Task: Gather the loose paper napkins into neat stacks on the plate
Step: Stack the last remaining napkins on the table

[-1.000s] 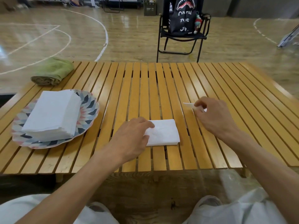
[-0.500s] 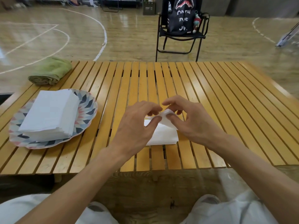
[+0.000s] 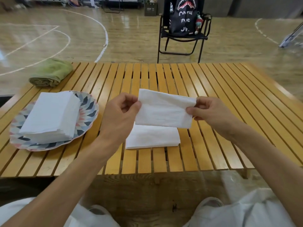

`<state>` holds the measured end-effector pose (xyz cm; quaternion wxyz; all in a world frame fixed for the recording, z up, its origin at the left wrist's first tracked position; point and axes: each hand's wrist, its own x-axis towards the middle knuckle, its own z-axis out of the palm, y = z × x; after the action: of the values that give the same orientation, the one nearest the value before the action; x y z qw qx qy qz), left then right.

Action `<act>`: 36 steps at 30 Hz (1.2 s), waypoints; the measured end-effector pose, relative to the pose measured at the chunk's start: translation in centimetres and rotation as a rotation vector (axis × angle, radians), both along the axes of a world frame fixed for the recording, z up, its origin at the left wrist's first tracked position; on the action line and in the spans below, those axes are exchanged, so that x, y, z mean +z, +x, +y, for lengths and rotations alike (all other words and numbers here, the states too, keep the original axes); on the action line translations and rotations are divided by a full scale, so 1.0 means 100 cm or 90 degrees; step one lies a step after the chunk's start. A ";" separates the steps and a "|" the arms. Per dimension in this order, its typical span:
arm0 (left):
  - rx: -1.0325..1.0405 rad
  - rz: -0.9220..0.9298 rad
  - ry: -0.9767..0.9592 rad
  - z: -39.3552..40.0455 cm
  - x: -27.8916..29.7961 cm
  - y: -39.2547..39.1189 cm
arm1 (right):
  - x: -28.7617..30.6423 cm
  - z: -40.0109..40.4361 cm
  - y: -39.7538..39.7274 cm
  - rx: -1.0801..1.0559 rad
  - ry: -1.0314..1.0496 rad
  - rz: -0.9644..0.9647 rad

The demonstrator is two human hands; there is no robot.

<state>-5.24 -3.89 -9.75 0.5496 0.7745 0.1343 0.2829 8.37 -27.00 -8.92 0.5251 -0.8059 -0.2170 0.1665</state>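
**One napkin held taut above the bench**

We see the left hand [image 3: 120,115] and the right hand [image 3: 208,110] each pinching one end of a single napkin [image 3: 164,110], so it spans the gap between the two grips, lifted off the bench [image 3: 229,95]; directly below the grips lies a small pile of napkins [image 3: 152,136] flat on the slats; well to the left of the left grip sits the plate [image 3: 88,108], bearing a tall napkin stack [image 3: 50,115]; beyond it rests a rolled green towel [image 3: 50,72].
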 end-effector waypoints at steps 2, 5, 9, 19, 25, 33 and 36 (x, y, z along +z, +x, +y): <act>0.031 0.056 0.011 0.004 -0.005 0.000 | -0.001 0.002 0.002 -0.022 0.059 0.118; 0.051 0.160 0.028 0.010 -0.013 0.000 | -0.008 0.012 -0.004 -0.042 0.085 0.195; 0.052 0.251 0.095 0.014 -0.021 -0.002 | -0.019 0.024 -0.013 -0.058 0.016 0.170; 0.068 0.366 0.228 0.018 -0.037 0.002 | -0.035 0.033 -0.020 -0.055 -0.128 0.062; 0.048 0.417 0.275 0.020 -0.045 0.002 | -0.044 0.039 -0.020 -0.053 -0.212 -0.011; 0.072 0.414 0.357 0.017 -0.050 0.002 | -0.041 0.034 -0.023 -0.114 -0.226 -0.040; 0.027 0.445 0.315 0.016 -0.049 0.004 | -0.043 0.036 -0.028 -0.063 -0.254 -0.045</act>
<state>-4.82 -2.30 -14.67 0.2623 0.9294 0.2568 0.0383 5.61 -23.36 -13.23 0.3546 -0.9089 -0.1582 0.1522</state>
